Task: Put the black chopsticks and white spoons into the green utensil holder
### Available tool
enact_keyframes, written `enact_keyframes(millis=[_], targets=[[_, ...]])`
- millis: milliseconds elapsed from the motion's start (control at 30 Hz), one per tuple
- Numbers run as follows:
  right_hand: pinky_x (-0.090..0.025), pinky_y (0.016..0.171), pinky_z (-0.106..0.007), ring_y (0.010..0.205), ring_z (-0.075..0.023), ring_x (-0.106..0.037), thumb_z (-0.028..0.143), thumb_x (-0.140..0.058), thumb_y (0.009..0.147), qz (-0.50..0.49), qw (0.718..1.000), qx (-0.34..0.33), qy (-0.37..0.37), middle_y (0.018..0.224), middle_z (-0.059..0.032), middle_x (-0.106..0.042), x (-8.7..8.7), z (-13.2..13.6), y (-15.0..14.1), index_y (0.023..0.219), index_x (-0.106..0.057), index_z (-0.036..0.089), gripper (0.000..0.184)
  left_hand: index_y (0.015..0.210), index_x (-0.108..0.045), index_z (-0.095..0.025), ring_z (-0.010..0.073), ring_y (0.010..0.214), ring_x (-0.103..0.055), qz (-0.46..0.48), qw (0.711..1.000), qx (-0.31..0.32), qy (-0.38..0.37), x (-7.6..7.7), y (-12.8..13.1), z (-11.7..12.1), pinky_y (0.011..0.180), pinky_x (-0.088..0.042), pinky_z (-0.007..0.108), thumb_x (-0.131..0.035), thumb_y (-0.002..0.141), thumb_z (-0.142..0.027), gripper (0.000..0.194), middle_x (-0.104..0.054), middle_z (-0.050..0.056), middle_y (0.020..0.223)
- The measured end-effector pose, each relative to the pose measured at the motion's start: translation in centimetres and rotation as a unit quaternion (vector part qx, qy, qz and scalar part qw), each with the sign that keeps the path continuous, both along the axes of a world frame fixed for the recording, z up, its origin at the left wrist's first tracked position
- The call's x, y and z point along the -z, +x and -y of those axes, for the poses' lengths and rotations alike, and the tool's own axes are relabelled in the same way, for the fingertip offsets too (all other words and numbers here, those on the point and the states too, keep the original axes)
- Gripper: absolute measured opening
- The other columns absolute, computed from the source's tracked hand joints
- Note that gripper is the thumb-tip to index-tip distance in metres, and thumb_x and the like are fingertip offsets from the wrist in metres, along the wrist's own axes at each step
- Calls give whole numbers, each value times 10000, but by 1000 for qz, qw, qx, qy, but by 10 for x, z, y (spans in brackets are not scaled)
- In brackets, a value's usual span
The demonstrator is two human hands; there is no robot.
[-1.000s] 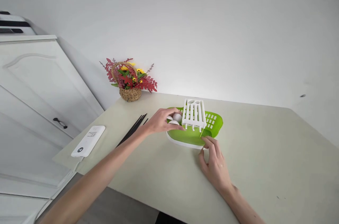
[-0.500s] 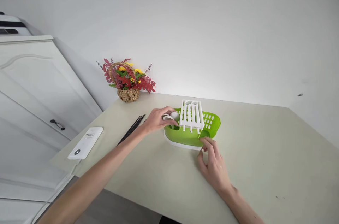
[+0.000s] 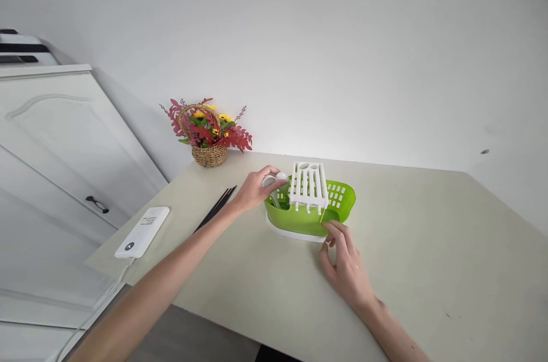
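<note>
My left hand [image 3: 256, 186] is closed around white spoons [image 3: 269, 181] at the left end of a green plastic basket [image 3: 295, 221]. Two spoon bowls show at the top, and a handle slants down into the basket. A white slotted rack [image 3: 309, 185] with two round holes and small front hooks sits across the basket's middle. The basket stands on a white base tray [image 3: 291, 234]. At the basket's front right, my right hand [image 3: 346, 262] grips the rim with curled fingertips; the thumb's contact is partly hidden.
Black chopsticks [image 3: 219, 206] lie left of the basket, partly behind my left forearm. A white power strip or charger [image 3: 143, 232] with a cord lies at the table's left edge. A wicker flower basket [image 3: 209, 155] stands at the back by the wall. White cabinet [image 3: 47, 139] at far left.
My left hand has lifted and turned slightly, raising the spoons so that their bowls and a handle show more clearly. My right hand stays on the rim.
</note>
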State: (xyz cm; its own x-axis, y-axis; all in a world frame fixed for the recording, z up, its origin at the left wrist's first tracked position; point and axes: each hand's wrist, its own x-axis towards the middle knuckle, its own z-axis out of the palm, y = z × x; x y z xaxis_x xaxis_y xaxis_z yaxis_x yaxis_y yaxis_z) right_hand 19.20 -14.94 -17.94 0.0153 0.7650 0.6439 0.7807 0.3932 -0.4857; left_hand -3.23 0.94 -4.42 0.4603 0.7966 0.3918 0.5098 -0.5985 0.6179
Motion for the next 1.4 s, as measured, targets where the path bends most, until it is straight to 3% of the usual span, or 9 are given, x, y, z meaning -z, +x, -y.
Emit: enact_keyframes(millis=[167,267,400,533,700,867,1100,1267,1400], targets=[[-586,734,-371,978,-225,-661,149,-459,960,2,1000,0,-2,1272,-152,-584,0,0,1,1397,-439,221,444,988,-721,-190,180,768,-665,55,996,-75,5,-9,1,-5,672,-488,239,-674,867,-649,477,-764,8,895],[-588,748,-372,994,-225,-659,153,-455,961,0,1000,-3,-4,1281,-155,-581,1,0,2,1403,-439,219,447,962,-718,-174,174,744,-649,140,983,-116,21,-21,-5,-13,633,-481,235,-717,838,-626,469,-735,20,837],[-588,768,-382,995,-225,-658,163,-451,964,3,1000,-2,4,1285,-154,-580,1,0,2,1411,-441,218,450,927,-704,-152,127,555,-573,331,926,-176,-29,-37,-24,-33,470,-405,215,-760,808,-610,476,-646,2,665],[-585,751,-378,951,-216,-658,165,-454,966,0,1000,-3,6,1289,-155,-577,0,1,2,1406,-445,215,443,836,-650,-152,137,615,-644,468,858,-188,-97,-36,-60,-50,501,-459,207,-807,776,-569,450,-659,21,696],[-584,740,-370,934,-209,-654,173,-459,967,-8,1000,-4,4,1284,-144,-575,1,3,1,1399,-448,216,435,895,-672,-147,184,750,-708,314,890,-226,-241,-9,-113,-47,599,-528,234,-838,706,-594,513,-742,78,821],[-578,716,-367,946,-220,-660,182,-457,966,-7,1000,0,6,1285,-151,-578,3,3,1,1401,-462,213,437,799,-718,-127,204,674,-687,171,904,-201,-335,12,-141,-27,569,-509,255,-924,546,-583,561,-748,82,742],[-578,739,-376,958,-222,-656,177,-454,964,-8,1000,-1,6,1290,-146,-576,5,2,2,1405,-455,211,442,665,-713,-123,165,542,-597,19,912,-134,-388,20,-134,-18,453,-351,231,-932,509,-591,540,-691,57,617],[-578,739,-373,945,-218,-660,166,-447,954,-5,1000,-5,17,1284,-151,-583,4,1,3,1402,-459,199,450,558,-638,-163,140,476,-517,-131,929,-90,-335,30,-119,-30,430,-322,242,-867,557,-647,535,-603,16,524],[-579,754,-383,949,-220,-659,163,-438,958,-10,1000,-2,19,1284,-153,-584,5,-1,3,1400,-460,199,444,491,-590,-195,129,413,-463,-175,931,-102,-303,37,-109,-41,421,-311,249,-867,549,-585,482,-519,-24,424]])
